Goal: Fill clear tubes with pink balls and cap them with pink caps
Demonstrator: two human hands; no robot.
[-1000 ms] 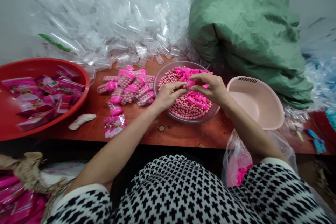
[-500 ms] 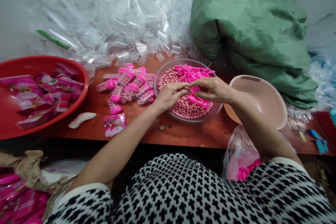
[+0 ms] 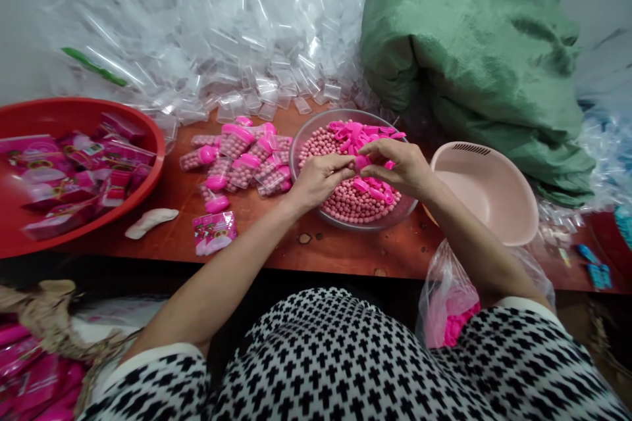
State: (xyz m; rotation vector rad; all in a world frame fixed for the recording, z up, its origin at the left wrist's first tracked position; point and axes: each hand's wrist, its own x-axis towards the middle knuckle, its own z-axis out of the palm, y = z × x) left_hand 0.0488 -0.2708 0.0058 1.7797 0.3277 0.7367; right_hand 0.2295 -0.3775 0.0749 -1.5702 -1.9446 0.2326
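My left hand (image 3: 323, 179) is closed in a pinch above the bowl, its fingertips pointing right; what it grips is mostly hidden behind the fingers. Facing it, my right hand (image 3: 399, 164) has thumb and fingers bent around a pink plastic cap (image 3: 362, 162), which sits right at the left fingertips. Beneath both hands stands a clear bowl (image 3: 368, 226) of pink beads (image 3: 348, 205), with a heap of bright pink plastic pieces (image 3: 363, 135) on top. Left of the bowl lie several clear bead-filled containers (image 3: 244, 171) with pink caps.
A red basin (image 3: 160, 164) of pink packets stands left, near a white scoop-like piece (image 3: 151, 222) and a printed card (image 3: 215, 233). Clear empty containers (image 3: 237, 46) pile up behind. At right are a green sack (image 3: 474, 66), a pale pink basin (image 3: 494, 191) and a plastic bag (image 3: 447, 296).
My right hand has drawn slightly right and its fingers are more bent. The pink cap now shows between my hands. My left hand has stayed almost in place.
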